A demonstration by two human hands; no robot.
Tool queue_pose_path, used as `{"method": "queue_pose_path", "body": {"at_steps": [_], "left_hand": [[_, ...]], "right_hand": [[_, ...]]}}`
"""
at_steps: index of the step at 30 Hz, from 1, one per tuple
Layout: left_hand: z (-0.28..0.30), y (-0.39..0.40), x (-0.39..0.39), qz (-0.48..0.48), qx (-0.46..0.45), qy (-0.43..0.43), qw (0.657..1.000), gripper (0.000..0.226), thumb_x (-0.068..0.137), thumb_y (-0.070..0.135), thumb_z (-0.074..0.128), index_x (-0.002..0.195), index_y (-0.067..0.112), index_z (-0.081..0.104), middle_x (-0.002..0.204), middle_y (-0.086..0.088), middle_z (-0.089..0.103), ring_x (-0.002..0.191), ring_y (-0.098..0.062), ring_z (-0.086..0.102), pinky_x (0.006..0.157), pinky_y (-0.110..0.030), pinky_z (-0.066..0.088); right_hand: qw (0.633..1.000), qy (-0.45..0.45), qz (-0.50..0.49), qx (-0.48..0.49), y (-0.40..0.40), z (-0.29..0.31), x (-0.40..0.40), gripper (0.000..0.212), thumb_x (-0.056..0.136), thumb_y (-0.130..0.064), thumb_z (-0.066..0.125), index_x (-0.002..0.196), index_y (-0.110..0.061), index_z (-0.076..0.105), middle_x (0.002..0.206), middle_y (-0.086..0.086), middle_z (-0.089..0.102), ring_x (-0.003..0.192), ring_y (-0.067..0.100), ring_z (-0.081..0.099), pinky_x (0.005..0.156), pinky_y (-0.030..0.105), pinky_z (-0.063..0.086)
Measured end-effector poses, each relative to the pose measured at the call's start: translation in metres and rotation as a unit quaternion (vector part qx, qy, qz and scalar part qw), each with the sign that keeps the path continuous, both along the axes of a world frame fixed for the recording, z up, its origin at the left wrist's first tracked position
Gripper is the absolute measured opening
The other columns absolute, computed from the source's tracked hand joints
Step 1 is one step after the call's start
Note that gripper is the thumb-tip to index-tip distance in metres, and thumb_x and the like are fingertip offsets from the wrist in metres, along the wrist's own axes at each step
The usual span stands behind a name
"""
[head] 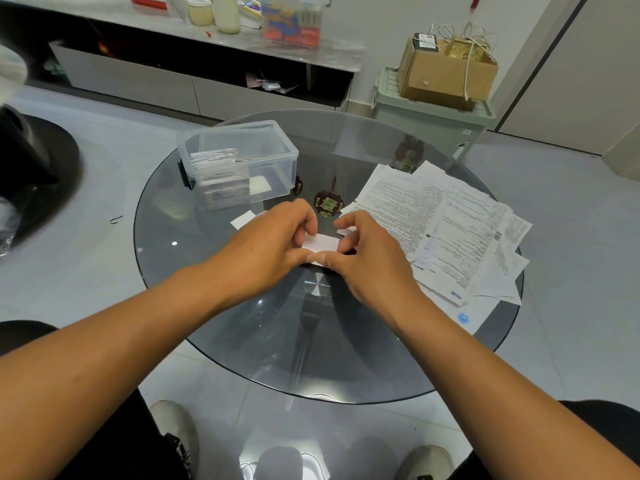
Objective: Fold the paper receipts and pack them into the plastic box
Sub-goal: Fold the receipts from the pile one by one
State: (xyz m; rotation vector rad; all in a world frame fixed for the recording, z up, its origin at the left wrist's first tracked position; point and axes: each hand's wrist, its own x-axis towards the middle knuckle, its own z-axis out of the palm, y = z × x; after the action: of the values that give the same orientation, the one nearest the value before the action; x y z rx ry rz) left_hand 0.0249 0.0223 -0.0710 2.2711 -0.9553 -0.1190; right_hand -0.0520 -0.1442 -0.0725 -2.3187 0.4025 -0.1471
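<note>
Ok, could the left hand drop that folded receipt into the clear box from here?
Probably yes. The plastic box stands lidless just beyond the left hand, with bare glass between them. Both hands are pinching the folded receipt, so the right hand must release first.

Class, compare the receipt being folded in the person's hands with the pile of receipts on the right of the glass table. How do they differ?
The receipt in the hands is a narrow folded strip; the pile of receipts lies unfolded and spread out.
The strip shows a blank white side; the pile shows printed text.
The left hand and right hand pinch the strip; nothing touches the pile.
Both are white paper.
</note>
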Motion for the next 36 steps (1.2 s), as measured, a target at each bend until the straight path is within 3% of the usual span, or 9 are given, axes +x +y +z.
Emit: {"method": "queue_pose_path", "body": {"at_steps": [5, 10, 14, 17, 22, 25, 27, 31, 36], "left_hand": [[-0.01, -0.002, -0.002, -0.098, 0.059, -0.14, 0.983, 0.014, 0.097, 0.015, 0.063, 0.103, 0.025, 0.071, 0.1, 0.007, 0.065, 0.095, -0.018, 0.059, 0.079, -0.04, 0.051], [-0.005, -0.007, -0.019, -0.129, 0.194, -0.203, 0.951, 0.052, 0.101, 0.053, 0.03, 0.13, 0.021, 0.06, 0.118, 0.001, 0.063, 0.103, -0.023, 0.056, 0.086, -0.042, 0.051], [-0.006, -0.008, -0.028, -0.111, 0.267, -0.28, 0.916, 0.083, 0.095, 0.072, 0.008, 0.144, 0.018, 0.049, 0.128, -0.001, 0.059, 0.096, -0.025, 0.051, 0.084, -0.043, 0.048], [0.001, -0.009, -0.03, -0.067, 0.315, -0.293, 0.9, 0.094, 0.091, 0.074, -0.006, 0.146, 0.018, 0.047, 0.139, -0.001, 0.057, 0.103, -0.027, 0.053, 0.087, -0.043, 0.044], [0.002, -0.01, -0.018, 0.022, 0.375, -0.249, 0.893, 0.128, 0.071, 0.081, -0.032, 0.135, 0.007, 0.05, 0.134, -0.01, 0.057, 0.118, -0.028, 0.053, 0.102, -0.044, 0.039], [-0.004, -0.011, -0.009, 0.042, 0.363, -0.241, 0.899, 0.12, 0.073, 0.084, -0.023, 0.124, 0.007, 0.054, 0.122, -0.011, 0.058, 0.114, -0.028, 0.055, 0.101, -0.042, 0.041], [-0.006, -0.011, -0.008, 0.049, 0.359, -0.242, 0.9, 0.111, 0.08, 0.082, -0.016, 0.135, 0.01, 0.048, 0.129, -0.013, 0.056, 0.119, -0.03, 0.052, 0.105, -0.041, 0.039], [-0.01, -0.005, -0.008, -0.002, 0.353, -0.204, 0.913, 0.099, 0.08, 0.077, -0.019, 0.162, 0.028, 0.007, 0.167, -0.015, 0.014, 0.155, -0.029, 0.013, 0.126, -0.043, 0.011], [-0.01, -0.001, -0.002, -0.017, 0.329, -0.099, 0.939, 0.106, 0.08, 0.086, -0.009, 0.162, 0.019, -0.002, 0.17, -0.005, -0.008, 0.157, -0.019, -0.008, 0.127, -0.04, 0.0]], "right_hand": [[0.999, -0.03, -0.01, -0.014, -0.003, -0.005, 0.0, 0.024, 0.088, -0.025, 0.075, 0.099, -0.031, 0.054, 0.083, -0.015, 0.061, 0.08, 0.009, 0.058, 0.072, 0.038, 0.049], [0.999, -0.048, -0.011, -0.018, -0.01, -0.001, -0.001, 0.027, 0.093, -0.013, 0.065, 0.107, -0.034, 0.056, 0.101, -0.017, 0.061, 0.091, 0.012, 0.06, 0.086, 0.038, 0.051], [0.986, -0.064, -0.03, -0.154, -0.024, 0.003, -0.003, 0.016, 0.099, -0.025, 0.061, 0.114, -0.029, 0.065, 0.118, -0.005, 0.061, 0.105, 0.02, 0.059, 0.091, 0.042, 0.049], [0.974, 0.003, -0.01, -0.224, -0.038, 0.01, -0.004, 0.043, 0.096, -0.051, 0.063, 0.131, -0.026, 0.063, 0.134, -0.003, 0.06, 0.124, 0.024, 0.054, 0.102, 0.044, 0.04], [0.958, 0.048, -0.013, -0.283, -0.045, 0.007, -0.008, 0.055, 0.093, -0.067, 0.055, 0.127, -0.025, 0.064, 0.124, -0.001, 0.065, 0.113, 0.03, 0.058, 0.094, 0.045, 0.041], [0.959, 0.032, -0.023, -0.282, -0.047, 0.01, -0.008, 0.044, 0.094, -0.058, 0.058, 0.111, -0.019, 0.07, 0.118, 0.003, 0.069, 0.106, 0.034, 0.058, 0.089, 0.044, 0.044], [0.968, 0.033, -0.021, -0.247, -0.051, 0.01, -0.009, 0.043, 0.093, -0.058, 0.061, 0.114, -0.022, 0.072, 0.123, 0.002, 0.069, 0.112, 0.033, 0.059, 0.094, 0.048, 0.047], [0.985, 0.029, -0.027, -0.166, -0.057, 0.014, -0.009, 0.052, 0.089, -0.061, 0.065, 0.13, -0.03, 0.067, 0.136, -0.004, 0.065, 0.126, 0.026, 0.056, 0.103, 0.05, 0.048], [0.961, 0.033, -0.011, -0.273, -0.058, 0.012, -0.006, 0.04, 0.096, -0.05, 0.059, 0.122, -0.021, 0.068, 0.121, 0.004, 0.069, 0.11, 0.032, 0.059, 0.09, 0.047, 0.053]]}}
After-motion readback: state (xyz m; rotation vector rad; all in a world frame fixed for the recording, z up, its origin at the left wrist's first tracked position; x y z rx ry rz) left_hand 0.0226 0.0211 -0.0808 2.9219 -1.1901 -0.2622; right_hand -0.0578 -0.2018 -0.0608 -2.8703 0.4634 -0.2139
